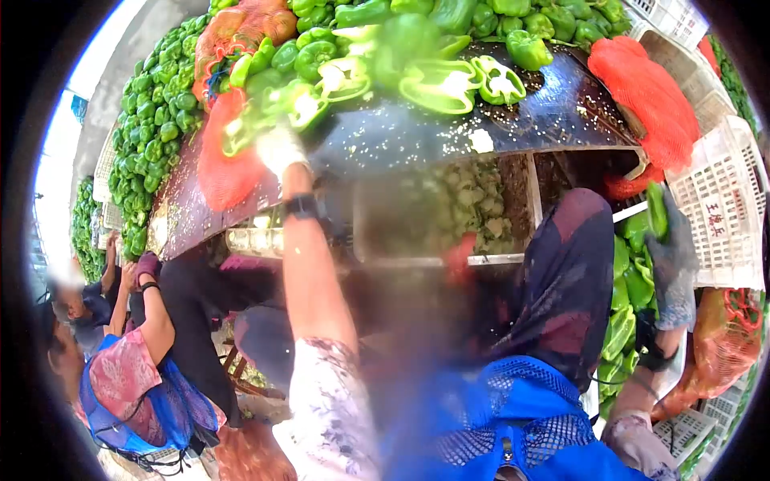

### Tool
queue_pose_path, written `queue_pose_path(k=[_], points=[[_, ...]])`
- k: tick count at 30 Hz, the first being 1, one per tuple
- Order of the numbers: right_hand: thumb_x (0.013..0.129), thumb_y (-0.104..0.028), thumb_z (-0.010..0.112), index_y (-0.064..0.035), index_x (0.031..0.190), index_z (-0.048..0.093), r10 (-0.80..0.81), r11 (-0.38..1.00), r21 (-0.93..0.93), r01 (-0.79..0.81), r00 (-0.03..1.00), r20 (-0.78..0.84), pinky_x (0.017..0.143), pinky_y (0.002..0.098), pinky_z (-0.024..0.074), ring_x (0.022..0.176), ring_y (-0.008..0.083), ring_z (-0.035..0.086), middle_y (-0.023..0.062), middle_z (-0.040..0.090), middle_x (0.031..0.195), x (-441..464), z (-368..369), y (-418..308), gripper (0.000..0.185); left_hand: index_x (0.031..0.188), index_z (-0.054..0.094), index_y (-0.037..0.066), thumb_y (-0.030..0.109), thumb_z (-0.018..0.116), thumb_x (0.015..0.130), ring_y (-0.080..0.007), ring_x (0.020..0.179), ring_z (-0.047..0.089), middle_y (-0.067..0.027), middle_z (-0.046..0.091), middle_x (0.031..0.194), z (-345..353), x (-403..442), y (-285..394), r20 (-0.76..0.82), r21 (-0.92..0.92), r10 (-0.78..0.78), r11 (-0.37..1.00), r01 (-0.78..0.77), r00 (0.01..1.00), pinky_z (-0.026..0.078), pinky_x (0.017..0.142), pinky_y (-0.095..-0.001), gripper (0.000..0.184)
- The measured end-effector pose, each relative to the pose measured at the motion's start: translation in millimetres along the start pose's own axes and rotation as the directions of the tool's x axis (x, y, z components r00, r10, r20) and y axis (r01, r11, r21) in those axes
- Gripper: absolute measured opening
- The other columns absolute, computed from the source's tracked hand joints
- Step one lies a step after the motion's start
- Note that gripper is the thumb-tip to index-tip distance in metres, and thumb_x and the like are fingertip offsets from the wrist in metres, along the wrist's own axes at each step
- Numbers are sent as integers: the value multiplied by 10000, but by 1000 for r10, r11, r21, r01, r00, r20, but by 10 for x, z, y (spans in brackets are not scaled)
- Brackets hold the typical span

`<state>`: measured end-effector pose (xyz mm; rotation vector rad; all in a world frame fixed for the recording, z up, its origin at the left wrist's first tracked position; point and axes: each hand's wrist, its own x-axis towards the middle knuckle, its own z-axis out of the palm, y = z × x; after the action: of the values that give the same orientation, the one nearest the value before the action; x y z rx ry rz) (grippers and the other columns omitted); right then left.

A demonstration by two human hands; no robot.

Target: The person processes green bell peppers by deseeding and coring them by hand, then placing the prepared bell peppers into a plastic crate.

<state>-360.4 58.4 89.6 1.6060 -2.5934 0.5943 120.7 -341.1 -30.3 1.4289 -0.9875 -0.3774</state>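
My left hand (281,151), in a pale glove, reaches to the near side of the green pepper heap on the dark table (361,128). It is smeared by motion, so its fingers do not show clearly. Close to it lie cut green bell peppers (305,108) with pale cores. My right hand (674,256), in a grey glove, is at my right side with its fingers closed on a green pepper piece (658,210). Below and beside that hand, more cut green peppers (618,333) fill a container by my leg. A large pepper half (439,86) lies cut side toward me.
Whole green peppers (156,120) are heaped at the back and left. Red mesh sacks (646,96) lie on the table's right and left. White plastic crates (718,208) stand at right. Pepper scraps (481,200) lie under the tabletop. A co-worker (132,369) sits at left.
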Motion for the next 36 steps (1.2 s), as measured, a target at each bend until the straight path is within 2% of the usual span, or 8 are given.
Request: queue_pose_path(k=[2,7,12,16,19,24,28,36], points=[[772,-70,665,-122,1342,481,-30,976,-217,24,999,-25,986,358,414,1195,289,501,149,533,1265,-38,114,557,601,1152,580,-51,186,723,781,-203,902,596,-112,639,1104,18,-82,188,179,-110,48,993,-29,983,464,818,-314,463],[791,-39,682,-69,1268,553,-206,934,284,217,976,-68,951,319,446,1112,222,563,123,591,1217,134,235,-482,495,1137,584,-60,168,736,712,-228,899,606,-148,650,1077,-19,-351,418,101,108,80,990,-91,992,460,832,-303,505],[789,-188,672,-111,1164,609,-827,518,121,847,532,-181,849,375,510,1003,310,611,140,627,1098,506,847,-1713,388,1100,562,-53,93,677,765,-205,786,595,-117,637,965,-292,-1025,777,253,-131,92,990,-60,963,488,753,-301,383],[798,-93,505,-76,1194,536,-873,285,-168,944,183,-452,677,362,531,764,266,624,112,604,838,559,1282,-2416,398,1088,602,12,72,675,787,-141,720,581,-61,622,891,-668,-1523,1026,484,-176,-6,979,105,875,500,620,-261,315],[808,-140,515,-79,1188,541,-914,346,-361,866,224,-338,607,368,530,757,257,629,124,609,832,289,1533,-2420,386,1059,625,21,124,673,812,-138,696,583,-40,627,859,-1011,-2030,1593,549,-243,-206,888,390,810,512,631,-267,272],[810,-171,547,-73,1193,536,-783,421,235,876,481,-394,566,366,525,764,278,634,131,612,856,-237,1494,-2218,395,1100,575,78,291,640,842,-230,1017,546,-69,573,1094,-1215,-2467,1469,742,-432,-364,380,818,562,463,888,-397,340],[800,-340,640,-47,1310,485,-757,267,571,776,536,-375,856,397,503,999,341,615,183,613,1129,-378,1844,-2122,608,1185,566,104,401,553,891,-228,1102,536,-54,575,1195,-1280,-2753,1271,769,-450,-295,379,808,567,437,940,-393,419],[709,-381,726,-34,1198,593,-838,435,680,590,541,67,923,379,467,1064,324,595,188,612,1172,-507,1658,-2075,614,1164,574,66,452,519,911,-230,995,613,-90,623,1107,-1329,-2878,1138,767,-420,-370,327,847,523,504,883,-375,465]])
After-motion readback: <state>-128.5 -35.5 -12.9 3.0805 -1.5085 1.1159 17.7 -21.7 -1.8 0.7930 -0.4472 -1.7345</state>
